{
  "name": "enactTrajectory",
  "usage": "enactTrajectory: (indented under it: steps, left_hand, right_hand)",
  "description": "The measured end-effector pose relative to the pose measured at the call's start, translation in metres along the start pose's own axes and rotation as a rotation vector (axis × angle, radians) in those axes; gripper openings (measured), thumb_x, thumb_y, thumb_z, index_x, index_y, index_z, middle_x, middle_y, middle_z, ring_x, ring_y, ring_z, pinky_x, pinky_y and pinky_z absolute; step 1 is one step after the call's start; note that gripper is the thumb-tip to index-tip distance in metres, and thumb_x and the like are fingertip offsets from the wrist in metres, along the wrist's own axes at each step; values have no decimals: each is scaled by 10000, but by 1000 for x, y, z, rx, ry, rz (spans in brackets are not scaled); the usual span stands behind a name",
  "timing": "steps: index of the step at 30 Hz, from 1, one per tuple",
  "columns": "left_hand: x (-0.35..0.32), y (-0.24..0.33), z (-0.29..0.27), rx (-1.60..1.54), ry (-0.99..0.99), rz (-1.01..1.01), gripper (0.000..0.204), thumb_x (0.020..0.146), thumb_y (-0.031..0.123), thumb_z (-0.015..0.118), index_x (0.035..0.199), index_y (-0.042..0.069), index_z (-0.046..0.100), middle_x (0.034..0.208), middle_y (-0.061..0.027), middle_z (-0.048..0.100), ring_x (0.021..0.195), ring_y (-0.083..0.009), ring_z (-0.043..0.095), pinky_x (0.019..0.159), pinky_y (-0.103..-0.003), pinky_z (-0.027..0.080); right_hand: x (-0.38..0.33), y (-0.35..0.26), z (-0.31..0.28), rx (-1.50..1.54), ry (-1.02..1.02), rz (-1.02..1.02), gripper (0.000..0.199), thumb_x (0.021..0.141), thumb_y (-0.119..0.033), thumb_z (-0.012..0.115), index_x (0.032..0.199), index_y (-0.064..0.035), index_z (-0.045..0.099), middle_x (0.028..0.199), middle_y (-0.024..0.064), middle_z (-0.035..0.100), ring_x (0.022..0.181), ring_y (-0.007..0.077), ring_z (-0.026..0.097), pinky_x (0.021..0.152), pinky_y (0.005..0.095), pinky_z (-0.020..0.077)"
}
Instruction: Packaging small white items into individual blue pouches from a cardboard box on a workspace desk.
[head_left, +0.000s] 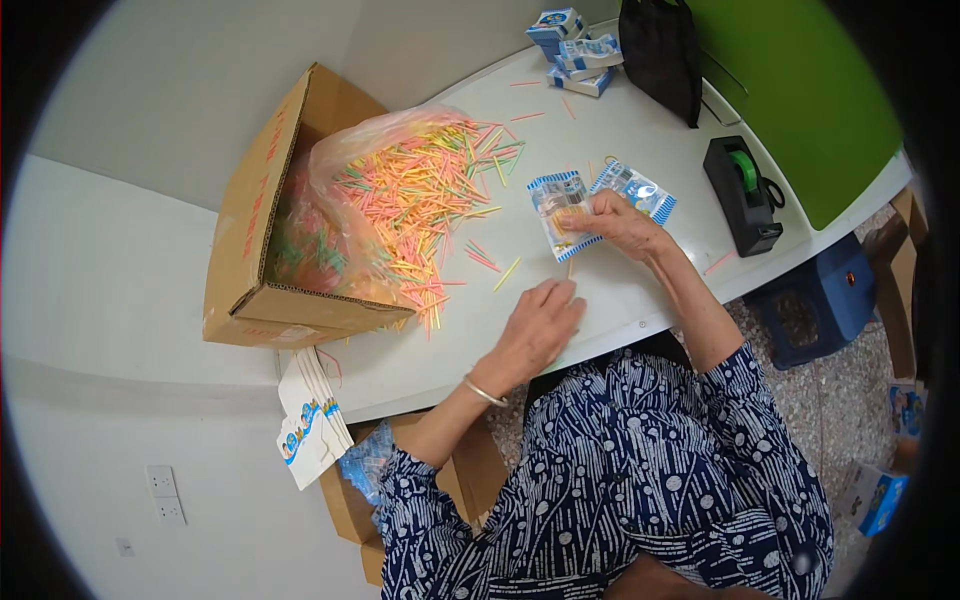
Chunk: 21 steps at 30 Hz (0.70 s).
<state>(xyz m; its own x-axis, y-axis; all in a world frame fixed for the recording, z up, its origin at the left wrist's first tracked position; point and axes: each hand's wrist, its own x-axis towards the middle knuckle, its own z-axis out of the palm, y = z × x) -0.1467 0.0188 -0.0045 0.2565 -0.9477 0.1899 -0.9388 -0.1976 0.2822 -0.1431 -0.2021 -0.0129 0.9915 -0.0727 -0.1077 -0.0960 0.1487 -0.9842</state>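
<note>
My right hand (625, 228) is closed, with thumb and fingers pinching a small clear packet (562, 200) with blue striped edges above the table. Something yellowish shows inside it. A second packet (640, 188) of the same kind lies just behind that hand. My left hand (540, 328) is low over the near table edge, palm down, its fingers loosely bent and slightly apart; I see nothing in it. A short thin stick (571, 268) lies by its fingertips. To the left spreads a large heap of coloured sticks (410, 190), pink, yellow and green, spilling out of a plastic bag.
The bag comes from a cardboard box (245, 240) tipped on its side. Small blue-and-white boxes (580, 55), a black face mask (662, 60) and a tape dispenser (742, 195) with green tape line the far right. Folded white cartons (312, 420) overhang the left edge. A blue stool (815, 305) stands right.
</note>
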Motion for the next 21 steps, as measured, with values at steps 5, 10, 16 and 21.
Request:
enactTrajectory:
  steps: [5, 10, 16, 21]
  left_hand:
    - [7, -34, 18, 297, 157, 64, 320, 783, 73, 557, 1102, 53, 548, 1158, -137, 509, 1112, -348, 453, 892, -424, 395]
    - [4, -82, 11, 458, 269, -107, 306, 792, 53, 536, 1098, 51, 549, 1087, -123, 523, 1038, -324, 479, 857, -413, 411]
    - [-4, -131, -1, 536, 265, -283, 231, 790, 42, 535, 1019, 51, 555, 925, -101, 508, 882, -268, 493, 769, -377, 422]
    - [-1, -139, -25, 654, 258, -355, 233, 812, 72, 549, 1042, 51, 579, 962, -112, 547, 937, -269, 501, 818, -382, 417]
  right_hand:
    - [2, 5, -1, 87, -193, 2, 278, 782, -239, 740, 921, -4, 688, 816, 4, 653, 736, 42, 552, 630, 197, 408]
    - [3, 9, -4, -26, -185, 18, 270, 769, -225, 749, 902, 4, 693, 806, 20, 665, 719, 42, 562, 634, 199, 419]
    - [4, 13, 5, -35, -128, 34, 257, 754, -231, 762, 842, 1, 697, 713, 11, 642, 622, 47, 546, 563, 199, 403]
    - [7, 20, 6, -184, -156, 133, 357, 749, -321, 760, 803, 21, 671, 683, 21, 623, 631, 68, 554, 548, 214, 413]
